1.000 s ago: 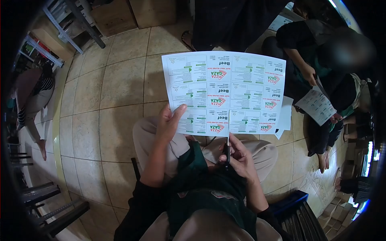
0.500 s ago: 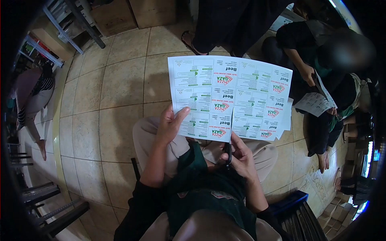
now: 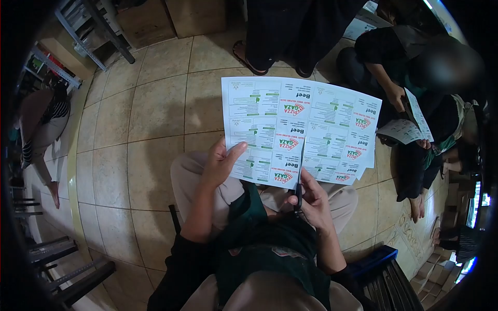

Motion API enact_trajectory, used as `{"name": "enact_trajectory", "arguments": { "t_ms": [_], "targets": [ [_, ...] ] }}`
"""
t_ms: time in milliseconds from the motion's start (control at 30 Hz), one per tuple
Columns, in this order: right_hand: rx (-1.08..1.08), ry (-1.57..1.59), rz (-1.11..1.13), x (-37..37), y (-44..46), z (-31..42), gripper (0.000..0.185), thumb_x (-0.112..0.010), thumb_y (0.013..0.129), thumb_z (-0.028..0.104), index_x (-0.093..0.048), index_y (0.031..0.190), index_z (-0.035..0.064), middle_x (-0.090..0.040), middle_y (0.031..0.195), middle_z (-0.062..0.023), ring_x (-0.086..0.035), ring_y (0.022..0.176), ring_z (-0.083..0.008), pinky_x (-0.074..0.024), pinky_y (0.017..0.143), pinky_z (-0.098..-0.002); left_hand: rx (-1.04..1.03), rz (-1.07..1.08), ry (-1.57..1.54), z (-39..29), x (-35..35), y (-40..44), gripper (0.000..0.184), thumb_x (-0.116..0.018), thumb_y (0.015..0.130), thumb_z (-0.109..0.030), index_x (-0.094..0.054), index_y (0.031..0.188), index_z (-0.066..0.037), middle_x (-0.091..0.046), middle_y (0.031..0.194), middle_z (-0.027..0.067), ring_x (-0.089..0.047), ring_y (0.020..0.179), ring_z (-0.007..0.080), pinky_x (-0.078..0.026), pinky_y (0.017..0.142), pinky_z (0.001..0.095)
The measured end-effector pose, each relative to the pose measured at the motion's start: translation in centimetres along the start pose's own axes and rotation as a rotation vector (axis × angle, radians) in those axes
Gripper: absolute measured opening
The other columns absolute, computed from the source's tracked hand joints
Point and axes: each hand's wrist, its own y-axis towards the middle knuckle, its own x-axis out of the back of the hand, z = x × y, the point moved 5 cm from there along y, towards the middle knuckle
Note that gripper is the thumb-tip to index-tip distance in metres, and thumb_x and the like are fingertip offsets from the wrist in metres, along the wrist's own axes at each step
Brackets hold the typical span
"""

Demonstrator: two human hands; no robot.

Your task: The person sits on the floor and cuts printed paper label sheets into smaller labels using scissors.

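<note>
A white sheet of printed labels [image 3: 254,127], marked "Pizza Gaza" and "Beef", is held out above my lap. My left hand [image 3: 222,163] pinches its lower left edge, thumb on top. In my right hand [image 3: 313,203] are black-handled scissors [image 3: 298,194], their blades pointing away from me along a column between labels. A cut runs up from the lower edge at the blades, and the right part of the sheet sits slightly lower than the left. More white paper shows behind the sheet's right edge.
A seated person [image 3: 391,98] at the right holds similar printed sheets [image 3: 407,129]. Another person in dark clothes and sandals [image 3: 249,59] stands just beyond the sheet. Metal shelf frames [image 3: 57,269] line the left, and a dark crate [image 3: 381,269] is at my lower right.
The sheet has shifted slightly right and down, and its left part tilts more. The scissor blades sit a little further along the cut. The person at the right has moved their sheets slightly.
</note>
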Motion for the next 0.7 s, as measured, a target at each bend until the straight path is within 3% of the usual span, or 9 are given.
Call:
{"name": "enact_trajectory", "arguments": {
  "t_ms": [267, 700],
  "targets": [
    [-0.006, -0.004, -0.007, -0.1, 0.1, -0.3, 0.072, -0.06, 0.08, -0.009, -0.023, 0.141, 0.0001, -0.045, 0.13, -0.0113, -0.054, 0.087, -0.0097, -0.0449, 0.077, -0.0232, 0.008, 0.01, -0.008, 0.0, 0.0, 0.0, 0.026, -0.054, 0.091, -0.016, -0.053, 0.112, 0.001, -0.062, 0.102, 0.0068, -0.057, 0.089, 0.0079, -0.046, 0.077, 0.0236],
    [0.057, -0.02, -0.072, -0.3, 0.5, 0.7, 0.073, -0.068, 0.077, -0.001, -0.03, 0.139, -0.0004, -0.047, 0.111, -0.0009, -0.047, 0.087, -0.0082, -0.0409, 0.08, -0.0202, 0.02, 0.047, 0.009, 0.1, -0.4, -0.1, 0.025, -0.055, 0.091, -0.015, -0.054, 0.108, 0.002, -0.063, 0.098, 0.0071, -0.057, 0.087, 0.0078, -0.047, 0.074, 0.0239]
  ]
}}
